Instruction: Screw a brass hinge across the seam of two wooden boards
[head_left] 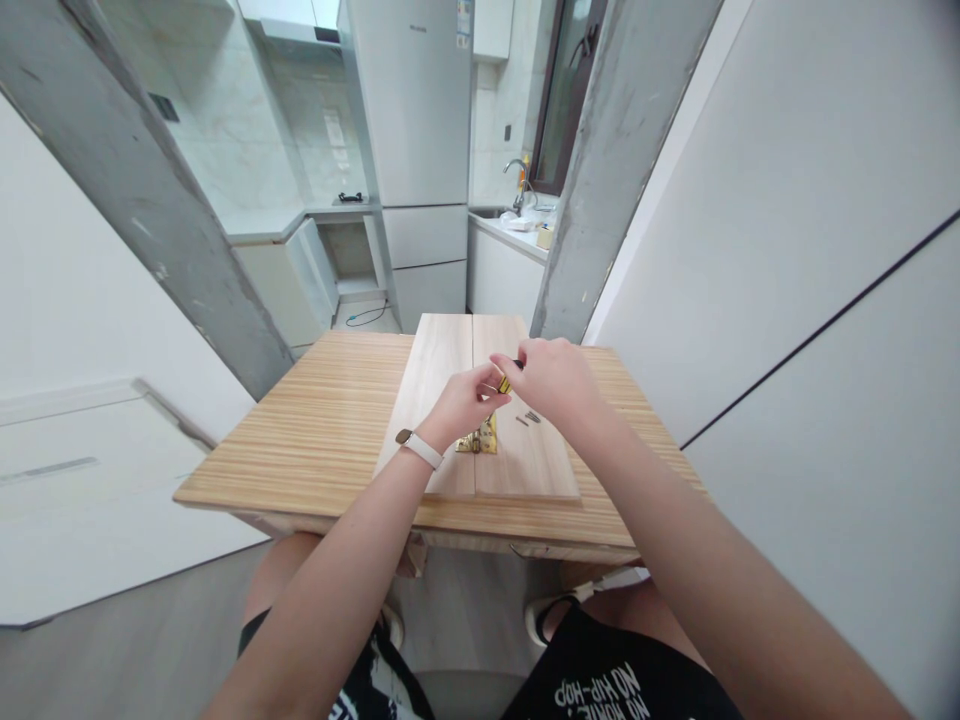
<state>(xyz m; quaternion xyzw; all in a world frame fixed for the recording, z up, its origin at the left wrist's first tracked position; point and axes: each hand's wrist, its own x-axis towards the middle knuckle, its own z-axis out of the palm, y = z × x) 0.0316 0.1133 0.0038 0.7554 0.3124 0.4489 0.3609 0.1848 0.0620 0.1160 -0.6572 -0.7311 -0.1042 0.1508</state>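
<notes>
You seem to be readying the yellow-and-black tool (pixel 505 384) over the boards (pixel 439 370), near the brass-coloured hardware (pixel 487 436), with your left hand (pixel 471 398) and right hand (pixel 559 376) both in a narrow grip on it, so the next move likely calls for steadiness.

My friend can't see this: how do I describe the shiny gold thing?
Two pale boards lie side by side on the wooden table. Lying across both, near the left hand, is the gold thing, shiny, unlike the small grey pieces to its right.
</notes>
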